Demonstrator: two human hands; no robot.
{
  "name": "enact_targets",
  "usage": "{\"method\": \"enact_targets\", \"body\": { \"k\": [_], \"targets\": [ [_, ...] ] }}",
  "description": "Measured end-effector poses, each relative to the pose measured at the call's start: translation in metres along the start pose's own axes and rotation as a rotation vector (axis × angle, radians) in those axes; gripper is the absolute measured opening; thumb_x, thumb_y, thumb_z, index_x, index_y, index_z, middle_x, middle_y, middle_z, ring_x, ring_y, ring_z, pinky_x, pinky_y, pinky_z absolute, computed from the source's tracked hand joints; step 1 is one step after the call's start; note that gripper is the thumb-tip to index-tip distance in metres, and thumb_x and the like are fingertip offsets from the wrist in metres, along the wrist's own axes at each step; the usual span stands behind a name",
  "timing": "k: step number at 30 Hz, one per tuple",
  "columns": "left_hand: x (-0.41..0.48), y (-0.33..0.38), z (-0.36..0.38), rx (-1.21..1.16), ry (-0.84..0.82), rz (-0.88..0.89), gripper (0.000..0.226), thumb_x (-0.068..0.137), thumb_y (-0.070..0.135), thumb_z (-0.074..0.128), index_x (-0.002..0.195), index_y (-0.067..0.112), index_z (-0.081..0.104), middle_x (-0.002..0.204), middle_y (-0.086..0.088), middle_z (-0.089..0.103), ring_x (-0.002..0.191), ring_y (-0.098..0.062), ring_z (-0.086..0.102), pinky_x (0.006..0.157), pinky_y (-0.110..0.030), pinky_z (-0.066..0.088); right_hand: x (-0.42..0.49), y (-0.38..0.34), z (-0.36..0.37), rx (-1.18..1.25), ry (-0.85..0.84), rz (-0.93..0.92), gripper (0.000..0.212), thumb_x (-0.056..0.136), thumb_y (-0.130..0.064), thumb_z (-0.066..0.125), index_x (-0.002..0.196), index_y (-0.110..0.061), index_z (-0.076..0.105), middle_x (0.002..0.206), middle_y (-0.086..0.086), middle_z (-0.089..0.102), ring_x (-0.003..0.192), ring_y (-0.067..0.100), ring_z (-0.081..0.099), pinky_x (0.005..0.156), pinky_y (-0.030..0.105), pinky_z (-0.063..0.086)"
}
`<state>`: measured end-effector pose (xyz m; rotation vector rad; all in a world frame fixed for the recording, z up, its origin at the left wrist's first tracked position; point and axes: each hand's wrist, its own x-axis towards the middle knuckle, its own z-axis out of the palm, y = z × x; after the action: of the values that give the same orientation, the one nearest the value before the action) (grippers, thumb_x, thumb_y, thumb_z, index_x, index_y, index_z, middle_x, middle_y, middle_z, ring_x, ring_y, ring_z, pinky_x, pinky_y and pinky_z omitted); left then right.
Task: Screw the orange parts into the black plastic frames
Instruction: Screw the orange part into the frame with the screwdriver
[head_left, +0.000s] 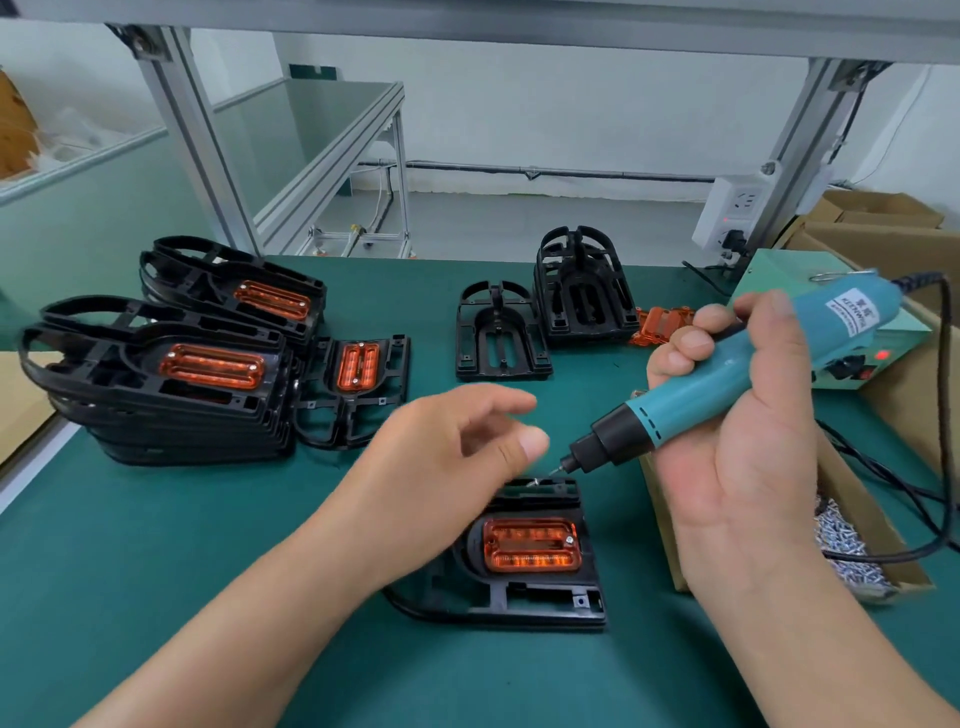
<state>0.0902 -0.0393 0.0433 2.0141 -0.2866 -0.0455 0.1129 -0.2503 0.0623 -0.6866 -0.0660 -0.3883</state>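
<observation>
A black plastic frame (545, 597) lies on the green mat in front of me with an orange part (531, 544) seated in it; one screw head shows at the part's upper right corner. My right hand (737, 452) grips a teal electric screwdriver (691, 389), its bit hanging just above the frame's far edge, where a loose screw (532, 482) lies. My left hand (452, 447) hovers over the frame's left side, fingers loosely curled and holding nothing, slightly blurred.
Two stacks of frames fitted with orange parts (166, 374) stand at left, with one more fitted frame (358, 384) beside them. Empty black frames (498, 332) and loose orange parts (660, 325) lie behind. A cardboard box of screws (841, 540) and a teal power supply (841, 358) sit at right.
</observation>
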Motion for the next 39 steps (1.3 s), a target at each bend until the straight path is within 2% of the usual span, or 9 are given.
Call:
{"method": "enact_targets", "body": {
  "k": [3,5,7,10,13,20,33,35,39],
  "targets": [
    [0.003,0.001,-0.020,0.333,0.094,0.059,0.028,0.097,0.051,0.062,0.124,0.044,0.067,0.103,0.032,0.069,0.099,0.011,0.064,0.086,-0.019,0.052,-0.002,0.005,0.000,-0.043,-0.043,0.006,0.016,0.106,-0.026,0.065,0.110,-0.018,0.052,0.090,0.001,0.061,0.071,0.013,0.057,0.069,0.025,0.050],
    [0.003,0.001,-0.027,0.524,-0.010,0.033,0.030,0.099,0.047,0.060,0.126,0.039,0.068,0.104,0.028,0.069,0.100,0.009,0.062,0.090,-0.021,0.052,-0.003,0.008,0.001,-0.088,-0.088,-0.010,0.010,0.108,-0.024,0.061,0.108,-0.018,0.052,0.089,0.001,0.061,0.069,0.013,0.056,0.067,0.026,0.049],
    [0.003,0.001,-0.028,0.674,-0.149,0.015,0.035,0.099,0.049,0.058,0.132,0.039,0.065,0.117,0.024,0.065,0.111,0.004,0.058,0.100,-0.028,0.050,-0.006,0.011,0.002,-0.129,-0.138,-0.019,0.008,0.109,-0.022,0.058,0.108,-0.017,0.051,0.089,0.001,0.060,0.069,0.013,0.055,0.066,0.026,0.048],
    [0.000,0.002,-0.028,0.763,-0.289,-0.007,0.040,0.099,0.052,0.056,0.138,0.044,0.057,0.129,0.020,0.058,0.128,-0.005,0.048,0.110,-0.037,0.044,-0.009,0.014,0.004,-0.149,-0.178,-0.003,0.007,0.108,-0.021,0.058,0.108,-0.017,0.051,0.088,0.003,0.060,0.067,0.014,0.054,0.064,0.025,0.048],
    [0.000,0.000,-0.028,0.781,-0.341,-0.028,0.044,0.098,0.050,0.059,0.141,0.045,0.053,0.132,0.018,0.057,0.130,-0.007,0.047,0.111,-0.037,0.043,-0.013,0.017,0.007,-0.172,-0.197,0.011,0.006,0.107,-0.019,0.058,0.105,-0.018,0.053,0.086,0.003,0.060,0.065,0.015,0.054,0.062,0.026,0.047],
    [0.003,-0.003,-0.025,0.707,-0.322,-0.056,0.044,0.093,0.047,0.068,0.136,0.044,0.057,0.127,0.017,0.060,0.123,-0.008,0.054,0.107,-0.038,0.047,-0.020,0.021,0.010,-0.204,-0.261,0.017,0.003,0.107,-0.016,0.055,0.105,-0.018,0.054,0.085,0.003,0.061,0.064,0.016,0.054,0.061,0.026,0.047],
    [0.004,-0.005,-0.024,0.695,-0.336,-0.060,0.044,0.096,0.045,0.068,0.139,0.043,0.057,0.131,0.013,0.059,0.126,-0.013,0.054,0.108,-0.039,0.046,-0.025,0.023,0.013,-0.244,-0.358,0.022,0.005,0.104,-0.014,0.057,0.105,-0.019,0.056,0.084,0.004,0.062,0.062,0.017,0.055,0.061,0.028,0.047],
    [0.004,-0.004,-0.024,0.691,-0.337,-0.066,0.044,0.096,0.045,0.068,0.138,0.043,0.057,0.129,0.013,0.059,0.126,-0.013,0.054,0.108,-0.038,0.046,-0.025,0.023,0.014,-0.268,-0.420,0.012,0.007,0.103,-0.015,0.061,0.107,-0.018,0.056,0.085,0.005,0.063,0.062,0.018,0.056,0.061,0.030,0.047],
    [0.005,-0.003,-0.024,0.676,-0.346,-0.079,0.043,0.095,0.043,0.070,0.136,0.042,0.060,0.128,0.011,0.061,0.126,-0.014,0.056,0.108,-0.039,0.047,-0.027,0.023,0.026,-0.325,-0.646,-0.039,0.024,0.099,-0.029,0.073,0.113,-0.017,0.057,0.086,0.007,0.065,0.061,0.022,0.057,0.063,0.033,0.047]
  ]
}}
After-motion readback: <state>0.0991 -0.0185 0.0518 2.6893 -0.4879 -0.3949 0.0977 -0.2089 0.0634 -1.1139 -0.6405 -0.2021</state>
